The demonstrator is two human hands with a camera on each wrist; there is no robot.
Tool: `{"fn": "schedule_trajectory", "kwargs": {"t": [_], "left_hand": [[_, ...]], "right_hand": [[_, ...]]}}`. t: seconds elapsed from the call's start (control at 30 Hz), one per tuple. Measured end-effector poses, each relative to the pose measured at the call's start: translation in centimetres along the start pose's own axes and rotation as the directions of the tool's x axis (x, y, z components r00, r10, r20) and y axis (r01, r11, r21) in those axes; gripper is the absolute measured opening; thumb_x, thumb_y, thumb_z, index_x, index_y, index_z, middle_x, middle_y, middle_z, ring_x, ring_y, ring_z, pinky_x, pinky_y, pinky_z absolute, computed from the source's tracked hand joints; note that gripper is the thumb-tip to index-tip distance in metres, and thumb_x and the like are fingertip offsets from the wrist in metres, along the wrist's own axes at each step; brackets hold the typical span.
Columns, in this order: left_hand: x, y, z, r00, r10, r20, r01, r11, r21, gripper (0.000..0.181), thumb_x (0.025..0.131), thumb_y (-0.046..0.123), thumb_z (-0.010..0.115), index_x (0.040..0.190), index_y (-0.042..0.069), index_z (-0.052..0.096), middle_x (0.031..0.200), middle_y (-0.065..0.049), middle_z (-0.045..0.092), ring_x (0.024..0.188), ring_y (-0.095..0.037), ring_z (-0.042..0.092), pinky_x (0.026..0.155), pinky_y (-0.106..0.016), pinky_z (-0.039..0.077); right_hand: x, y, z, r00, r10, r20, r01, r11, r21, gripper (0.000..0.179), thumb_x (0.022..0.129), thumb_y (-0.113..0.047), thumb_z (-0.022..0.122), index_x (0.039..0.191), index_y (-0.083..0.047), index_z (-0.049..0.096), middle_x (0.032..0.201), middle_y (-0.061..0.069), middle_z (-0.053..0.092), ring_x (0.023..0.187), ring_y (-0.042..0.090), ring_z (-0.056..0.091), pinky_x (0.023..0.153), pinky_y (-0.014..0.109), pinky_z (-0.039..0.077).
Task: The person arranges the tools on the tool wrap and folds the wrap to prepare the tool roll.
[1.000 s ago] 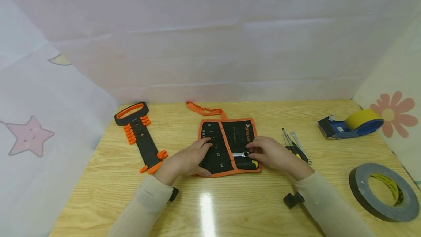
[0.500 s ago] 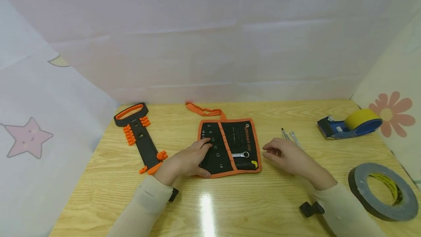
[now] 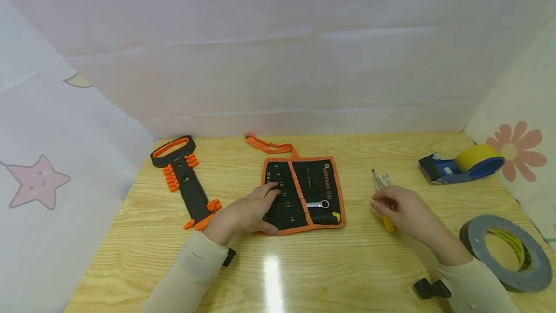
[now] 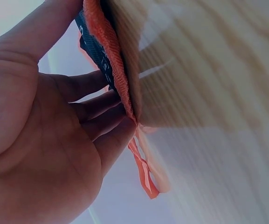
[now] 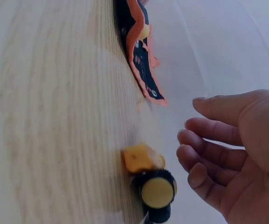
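A black tool pouch [image 3: 316, 177] with orange trim lies unrolled on the table, sizes printed on its left panel. My left hand [image 3: 249, 210] rests on that panel, fingers laid out over the fabric, thumb at the lower edge. A wrench [image 3: 319, 204] pokes out of a pocket, ring end showing, above a black handle with a yellow end [image 3: 335, 217]. Right of the pouch, my empty right hand [image 3: 404, 210] hovers over loose tools with loosely bent fingers. A small wrench [image 3: 386, 177] and a yellow handle [image 3: 388, 225] show around it. The right wrist view has a black handle with yellow cap [image 5: 157, 192] below the fingers.
A black rack with orange clips [image 3: 191, 190] lies at the left. At the back right is a blue tape dispenser [image 3: 449, 173] with yellow tape. A large grey tape roll [image 3: 473, 250] lies beside the right forearm. An orange strap [image 3: 271, 147] trails behind the pouch.
My right hand has let go of the wrench in the pouch pocket and moved right, over the loose tools. The left hand stays in place on the pouch.
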State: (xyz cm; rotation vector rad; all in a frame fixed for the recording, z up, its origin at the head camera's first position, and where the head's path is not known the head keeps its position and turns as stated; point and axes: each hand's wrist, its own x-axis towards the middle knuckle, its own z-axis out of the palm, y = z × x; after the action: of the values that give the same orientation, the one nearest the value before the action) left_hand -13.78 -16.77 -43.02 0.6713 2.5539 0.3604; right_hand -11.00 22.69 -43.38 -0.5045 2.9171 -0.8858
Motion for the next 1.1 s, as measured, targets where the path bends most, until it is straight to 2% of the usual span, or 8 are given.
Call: {"fn": "schedule_trajectory", "kwargs": {"t": [0.23,0.53,0.93,1.1], "left_hand": [[0.0,0.1,-0.1,1.000,-0.002,0.003,0.002,1.000,0.002,0.102,0.092,0.042,0.088,0.168,0.003,0.033,0.181,-0.016,0.017,0.167,-0.037,0.023,0.132,-0.051,0.033],[0.1,0.0,0.0,1.000,-0.002,0.002,0.002,1.000,0.008,0.102,0.092,0.043,0.088,0.168,0.003,0.034,0.181,-0.015,0.017,0.167,-0.036,0.023,0.132,-0.051,0.033],[0.2,-0.1,0.1,1.000,-0.002,-0.002,0.002,1.000,0.015,0.102,0.092,0.044,0.088,0.168,0.004,0.033,0.181,-0.015,0.016,0.167,-0.036,0.021,0.132,-0.051,0.033],[0.2,-0.1,0.1,1.000,-0.002,-0.004,0.002,1.000,0.014,0.102,0.092,0.043,0.088,0.168,0.004,0.033,0.181,-0.014,0.017,0.167,-0.036,0.022,0.131,-0.051,0.034]], "right_hand": [[-0.9,0.7,-0.3,0.996,0.087,0.009,-0.087,0.996,-0.035,0.015,0.101,-0.022,0.078,0.099,-0.007,0.078,0.083,-0.004,0.066,0.071,0.009,0.050,0.061,0.026,0.042],[-2.0,1.1,-0.2,0.984,0.177,0.024,-0.176,0.983,-0.045,0.018,0.098,-0.024,0.082,0.094,-0.008,0.076,0.074,-0.003,0.055,0.066,0.012,0.045,0.059,0.027,0.035],[-2.1,0.8,0.4,0.984,0.177,-0.007,-0.177,0.980,-0.094,0.021,0.093,-0.025,0.087,0.088,-0.008,0.075,0.073,-0.001,0.051,0.066,0.015,0.043,0.059,0.029,0.032],[-2.0,0.8,0.6,0.984,0.180,0.010,-0.178,0.979,-0.100,0.022,0.092,-0.025,0.088,0.092,-0.007,0.076,0.075,0.000,0.050,0.067,0.016,0.042,0.060,0.029,0.031]]}}
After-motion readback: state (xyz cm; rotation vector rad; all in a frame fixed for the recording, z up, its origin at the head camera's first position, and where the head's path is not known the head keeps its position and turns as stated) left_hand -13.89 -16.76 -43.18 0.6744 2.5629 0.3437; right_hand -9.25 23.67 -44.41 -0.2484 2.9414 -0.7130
